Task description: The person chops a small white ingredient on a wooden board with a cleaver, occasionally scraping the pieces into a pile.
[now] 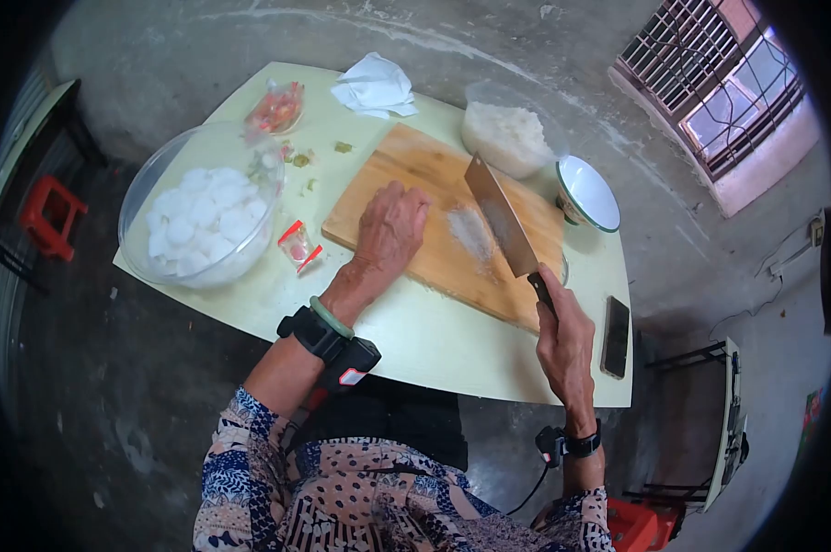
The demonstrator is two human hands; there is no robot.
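My right hand (565,333) grips the black handle of a cleaver (503,219), its broad blade over the right part of a wooden cutting board (406,158). Left of the blade lies a small heap of fine, whitish, translucent shreds (470,233). My left hand (392,224) rests on the board's left part with its fingers curled in, apart from the blade. Whatever may be under those fingers is hidden. Nearby on the left stands a clear plastic bowl (132,241) of white, rounded pieces (204,221).
A clear tub (472,152) of white shreds (512,132) and a white enamel bowl (588,191) stand behind the board. A phone (615,337) lies at right. Also on the table (415,322) are a red-and-clear wrapper (298,247), a bag of reddish items (277,109) and a white cloth (375,86).
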